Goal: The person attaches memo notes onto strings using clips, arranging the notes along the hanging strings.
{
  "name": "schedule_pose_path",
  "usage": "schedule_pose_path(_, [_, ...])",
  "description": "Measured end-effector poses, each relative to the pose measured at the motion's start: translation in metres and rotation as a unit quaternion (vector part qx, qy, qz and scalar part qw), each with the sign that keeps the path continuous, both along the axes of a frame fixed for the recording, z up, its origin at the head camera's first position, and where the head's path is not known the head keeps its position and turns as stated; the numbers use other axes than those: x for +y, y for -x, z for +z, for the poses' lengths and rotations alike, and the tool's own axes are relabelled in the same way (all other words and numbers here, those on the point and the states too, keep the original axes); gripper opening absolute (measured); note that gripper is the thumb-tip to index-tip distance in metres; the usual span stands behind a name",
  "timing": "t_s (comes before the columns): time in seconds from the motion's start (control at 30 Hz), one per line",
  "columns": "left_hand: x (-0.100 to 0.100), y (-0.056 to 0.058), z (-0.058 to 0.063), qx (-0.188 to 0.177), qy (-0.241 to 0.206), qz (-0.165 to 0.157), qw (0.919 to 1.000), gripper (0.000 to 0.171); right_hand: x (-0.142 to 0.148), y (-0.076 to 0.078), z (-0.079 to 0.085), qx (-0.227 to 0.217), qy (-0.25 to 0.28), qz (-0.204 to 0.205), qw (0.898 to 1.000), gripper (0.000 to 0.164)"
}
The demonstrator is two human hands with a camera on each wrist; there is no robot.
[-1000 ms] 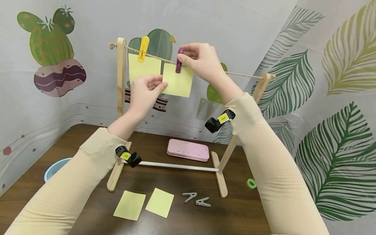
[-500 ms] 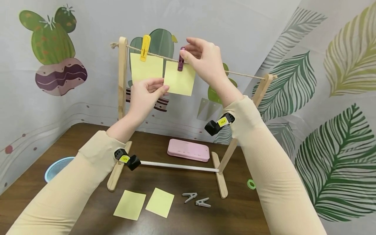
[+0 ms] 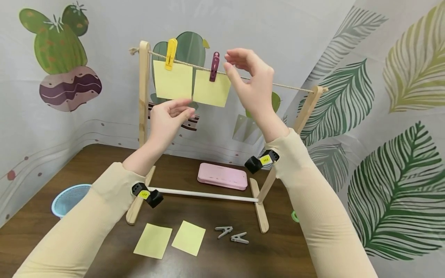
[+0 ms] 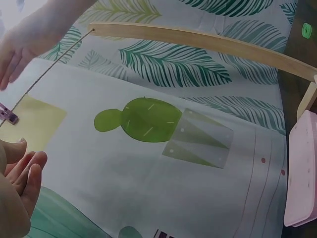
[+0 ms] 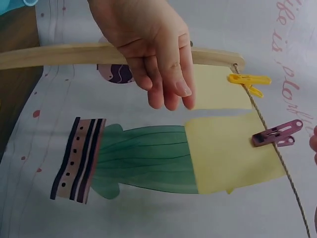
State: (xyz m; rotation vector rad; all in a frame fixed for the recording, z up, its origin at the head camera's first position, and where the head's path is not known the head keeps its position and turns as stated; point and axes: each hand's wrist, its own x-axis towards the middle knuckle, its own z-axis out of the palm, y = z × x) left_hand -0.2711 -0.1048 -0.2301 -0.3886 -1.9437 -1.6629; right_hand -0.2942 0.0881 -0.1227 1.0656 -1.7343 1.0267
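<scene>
Yellow note (image 3: pixel 211 91) with purple clip (image 3: pixel 214 66): just let go by left hand (image 3: pixel 167 119) and right hand (image 3: pixel 255 82), both now empty, apparently hanging from rope (image 3: pixel 292 87) unaided.

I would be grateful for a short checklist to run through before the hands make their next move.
1. Left note clipped to rope: ok, by the yellow clip.
2. Right note clipped to rope: ok, by the purple clip.
3. Right hand off the purple clip: ok, a gap shows.
4. Left hand clear of the left note: cannot tell; they overlap in the head view.
5. Two loose notes on the table: ok.
6. Two grey clips beside them: ok.
</scene>
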Motion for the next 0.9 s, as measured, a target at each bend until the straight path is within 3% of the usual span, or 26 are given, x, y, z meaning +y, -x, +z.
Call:
schedule_pose_path(0.13, [-0.004,-0.004,-0.008,-0.005,0.006,0.007,0.9999,0.032,0.006,-0.002,-0.015,0.045,-0.006,-0.012,0.999,0.02])
schedule_pose_path(0.27, [-0.008,-0.009,-0.021,-0.001,0.012,0.009,0.9999,0.031,0.012,-0.001,-0.034,0.06,-0.001,-0.026,0.998,0.018])
schedule_pose_path(0.4, [-0.011,-0.012,-0.041,-0.002,0.02,0.005,0.9998,0.03,0.018,-0.002,-0.056,0.061,-0.003,-0.031,0.998,0.016])
schedule_pose_path(0.63, [-0.024,-0.013,-0.077,-0.035,0.041,0.024,0.9983,0.03,0.026,-0.004,-0.103,0.058,-0.024,-0.034,0.997,0.014])
schedule_pose_path(0.9, [-0.035,-0.016,-0.119,-0.08,0.04,0.025,0.9957,0.032,0.039,-0.008,-0.161,0.011,-0.044,-0.057,0.997,0.014])
